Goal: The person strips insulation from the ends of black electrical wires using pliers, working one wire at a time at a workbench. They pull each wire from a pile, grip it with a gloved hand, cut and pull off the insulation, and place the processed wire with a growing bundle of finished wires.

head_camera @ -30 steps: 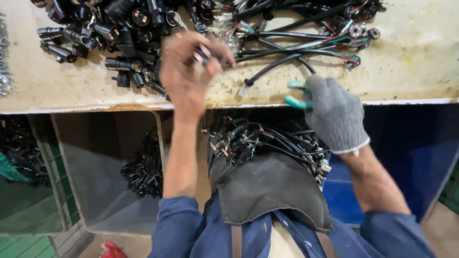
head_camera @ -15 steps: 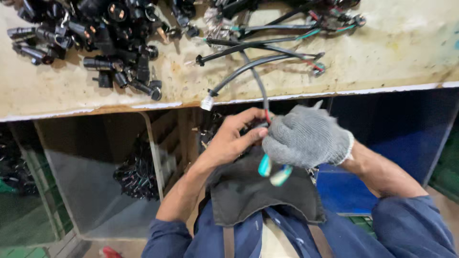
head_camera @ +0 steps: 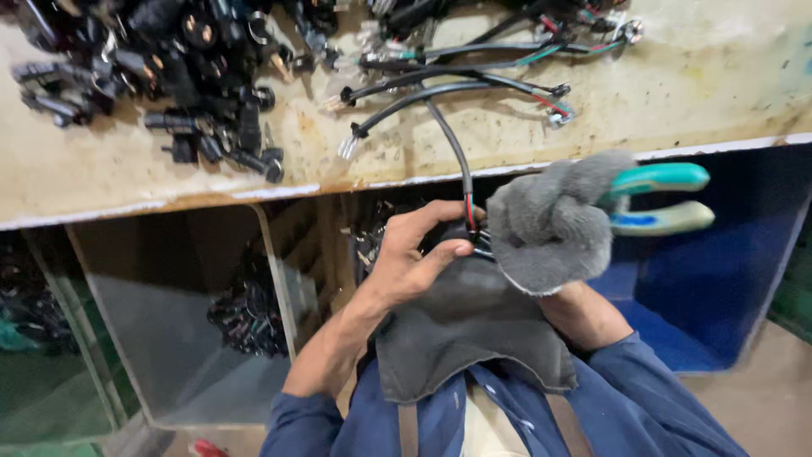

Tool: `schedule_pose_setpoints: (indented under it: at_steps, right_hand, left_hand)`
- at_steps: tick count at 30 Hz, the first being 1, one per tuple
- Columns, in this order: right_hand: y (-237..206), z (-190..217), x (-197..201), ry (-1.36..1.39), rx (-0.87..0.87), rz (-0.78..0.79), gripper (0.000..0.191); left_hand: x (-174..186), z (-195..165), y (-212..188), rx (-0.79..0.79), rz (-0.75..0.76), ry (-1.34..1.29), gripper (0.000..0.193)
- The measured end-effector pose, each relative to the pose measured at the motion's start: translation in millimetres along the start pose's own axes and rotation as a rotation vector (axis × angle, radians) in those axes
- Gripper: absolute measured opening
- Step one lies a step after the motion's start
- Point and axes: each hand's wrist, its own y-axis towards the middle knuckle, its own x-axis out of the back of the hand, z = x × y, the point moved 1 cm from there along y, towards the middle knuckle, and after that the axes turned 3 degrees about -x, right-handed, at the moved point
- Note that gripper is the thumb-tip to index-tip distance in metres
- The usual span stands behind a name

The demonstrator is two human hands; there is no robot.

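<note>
While the left hand (head_camera: 414, 258) pinches a black cable (head_camera: 450, 144), the gloved right hand (head_camera: 550, 224) grips teal-handled pliers (head_camera: 655, 199)

Even, soft overhead light brightens the pale, stained work surface (head_camera: 694, 76); the bins below sit in dim shadow. Slight motion blur softens the grey-gloved right hand (head_camera: 550, 224); wide-angle bending shows at the edges.

Stained workbench (head_camera: 694, 93): black connectors (head_camera: 169, 68), cables (head_camera: 457, 76).
</note>
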Motion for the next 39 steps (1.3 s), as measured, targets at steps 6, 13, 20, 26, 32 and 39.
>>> schedule_pose_setpoints:
  at_steps: [6, 13, 20, 26, 32, 39]
  right_hand:
    - [28.7, 1.1, -21.8, -0.013, -0.123, -0.121, 0.013]
    - [102.0, -6.8, -46.0, -1.73, 0.232, 0.318, 0.03]
    - [105.1, 24.2, -62.4, -1.76, 0.347, 0.344, 0.016]
    - [91.3, 55.5, -25.3, -2.376, 0.419, 0.213, 0.02]
    - [59.1, 39.1, 2.8, -2.412, 0.259, 0.272, 0.028]
    - [69.8, 53.7, 20.5, -2.142, 0.219, 0.353, 0.046]
  left_hand:
    - [9.5, 1.9, -3.3, 0.187, -0.017, -0.061, 0.043]
    - [5.6, -49.1, 6.3, 0.248, 0.369, -0.421, 0.075]
    - [-3.2, -20.6, -4.2, 0.181, 0.441, 0.88, 0.067]
    - [33.0, -26.7, -5.0, 0.158, 0.51, 0.85, 0.043]
    - [131.7, -19.7, 65.9, -0.266, -0.449, 1.555, 0.029]
    - [149.7, 32.9, 129.3, -0.005, -0.446, 1.606, 0.054]
